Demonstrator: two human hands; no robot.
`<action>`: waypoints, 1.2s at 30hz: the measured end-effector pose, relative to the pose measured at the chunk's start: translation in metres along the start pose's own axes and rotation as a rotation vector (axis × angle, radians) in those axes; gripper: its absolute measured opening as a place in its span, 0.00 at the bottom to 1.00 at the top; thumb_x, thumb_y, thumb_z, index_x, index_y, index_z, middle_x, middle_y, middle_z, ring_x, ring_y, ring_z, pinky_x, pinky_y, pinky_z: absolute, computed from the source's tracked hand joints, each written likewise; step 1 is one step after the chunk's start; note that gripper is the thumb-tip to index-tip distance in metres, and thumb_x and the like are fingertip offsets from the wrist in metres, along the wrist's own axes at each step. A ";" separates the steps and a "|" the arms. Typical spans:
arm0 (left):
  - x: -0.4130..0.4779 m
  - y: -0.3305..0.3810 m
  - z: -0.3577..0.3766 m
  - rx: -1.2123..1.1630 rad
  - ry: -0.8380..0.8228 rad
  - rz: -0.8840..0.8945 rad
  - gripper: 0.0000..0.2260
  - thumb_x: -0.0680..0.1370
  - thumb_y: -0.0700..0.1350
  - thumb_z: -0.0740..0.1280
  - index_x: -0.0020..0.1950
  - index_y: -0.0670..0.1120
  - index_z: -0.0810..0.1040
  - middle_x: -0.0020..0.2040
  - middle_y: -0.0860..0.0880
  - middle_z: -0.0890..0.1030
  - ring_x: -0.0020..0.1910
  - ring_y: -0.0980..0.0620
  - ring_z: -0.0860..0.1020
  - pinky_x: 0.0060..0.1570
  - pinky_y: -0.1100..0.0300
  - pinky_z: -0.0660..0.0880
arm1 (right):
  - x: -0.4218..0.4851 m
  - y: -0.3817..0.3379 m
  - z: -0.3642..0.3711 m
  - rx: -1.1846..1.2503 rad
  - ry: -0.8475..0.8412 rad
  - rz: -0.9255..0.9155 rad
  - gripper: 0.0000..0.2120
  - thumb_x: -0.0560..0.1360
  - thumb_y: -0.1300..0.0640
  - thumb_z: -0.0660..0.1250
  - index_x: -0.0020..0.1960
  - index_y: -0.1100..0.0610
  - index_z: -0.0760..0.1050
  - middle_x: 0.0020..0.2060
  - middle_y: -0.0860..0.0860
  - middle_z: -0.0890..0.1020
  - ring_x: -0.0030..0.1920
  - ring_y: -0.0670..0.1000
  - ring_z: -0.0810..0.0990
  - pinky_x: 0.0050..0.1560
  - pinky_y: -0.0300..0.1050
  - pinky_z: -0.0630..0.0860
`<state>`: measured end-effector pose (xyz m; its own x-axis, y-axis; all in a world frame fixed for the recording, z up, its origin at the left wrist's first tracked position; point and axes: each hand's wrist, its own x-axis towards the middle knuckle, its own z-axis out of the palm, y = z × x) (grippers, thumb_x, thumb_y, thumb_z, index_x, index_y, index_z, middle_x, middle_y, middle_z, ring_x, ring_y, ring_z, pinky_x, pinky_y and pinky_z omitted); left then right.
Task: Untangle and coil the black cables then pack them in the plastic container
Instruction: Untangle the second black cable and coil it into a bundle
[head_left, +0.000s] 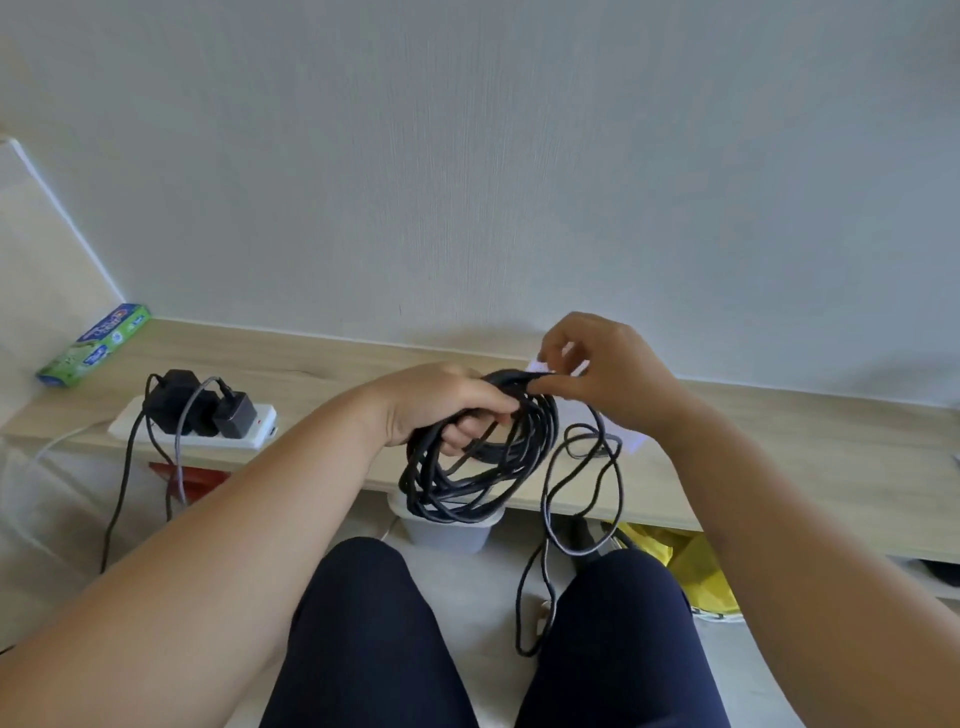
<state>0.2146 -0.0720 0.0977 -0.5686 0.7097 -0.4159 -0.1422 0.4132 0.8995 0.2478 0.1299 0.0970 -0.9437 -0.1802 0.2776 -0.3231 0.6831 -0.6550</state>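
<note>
Left hand (441, 405) was closed round the top of the black cable coil (478, 467), centre of frame, fingers curled through the loops. Right hand (608, 374) sat just beside it, thumb and fingertips pinching the strand where it met the bundle. My read of the step: winding the last of the run onto the coil.

How to do it well, my take:
- Left hand acts as a fixed anchor and doesn't regrip.
- Right hand feeds each turn at the same loop size as the rest, letting the strand roll between the fingers so twist doesn't build up.
- The loose tail (582, 488) hung right of centre in slack loops, then dropped to the floor between the knees (one small loop by the shelf edge looked ready to knot). Shake that out first, no yanking.

Materials:
- Cable was matte black with a round jacket, stiff enough to hold an uneven oval, and several turns crossed instead of lying flat.
- The tail looked thinner, maybe braided, but I couldn't tell.
- Plastic container (447, 530) sat directly below the coil, lower centre. It was translucent white with a rounded rim, and its mouth was mostly hidden behind the loops.
- Wooden shelf (779, 457) was pale laminate with visible grain.
- White power strip (197, 431) sat at left with glossy black adapters (202, 408) plugged in.
</note>
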 end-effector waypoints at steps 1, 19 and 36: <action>-0.001 -0.001 -0.003 -0.038 0.008 0.013 0.08 0.80 0.44 0.62 0.42 0.41 0.73 0.24 0.52 0.65 0.21 0.57 0.61 0.24 0.64 0.59 | -0.002 0.005 -0.001 0.091 0.025 0.081 0.12 0.67 0.55 0.76 0.38 0.49 0.72 0.38 0.48 0.80 0.33 0.44 0.79 0.41 0.42 0.77; -0.015 0.028 -0.020 -0.796 0.157 0.495 0.10 0.74 0.50 0.62 0.37 0.44 0.72 0.20 0.55 0.64 0.15 0.60 0.62 0.18 0.68 0.61 | -0.033 0.047 0.046 0.172 -0.206 0.414 0.04 0.76 0.60 0.66 0.43 0.54 0.75 0.40 0.50 0.80 0.45 0.52 0.80 0.56 0.49 0.77; -0.011 -0.006 -0.035 -0.843 0.820 0.322 0.16 0.79 0.51 0.61 0.33 0.48 0.68 0.20 0.54 0.63 0.18 0.57 0.60 0.22 0.66 0.59 | -0.043 0.049 0.010 0.019 -0.036 0.183 0.08 0.75 0.61 0.69 0.46 0.48 0.81 0.45 0.41 0.80 0.50 0.42 0.78 0.58 0.43 0.74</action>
<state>0.1935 -0.1019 0.1019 -0.9745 0.0149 -0.2239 -0.2083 -0.4312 0.8779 0.2717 0.1642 0.0458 -0.9887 -0.0791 0.1273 -0.1463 0.6937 -0.7052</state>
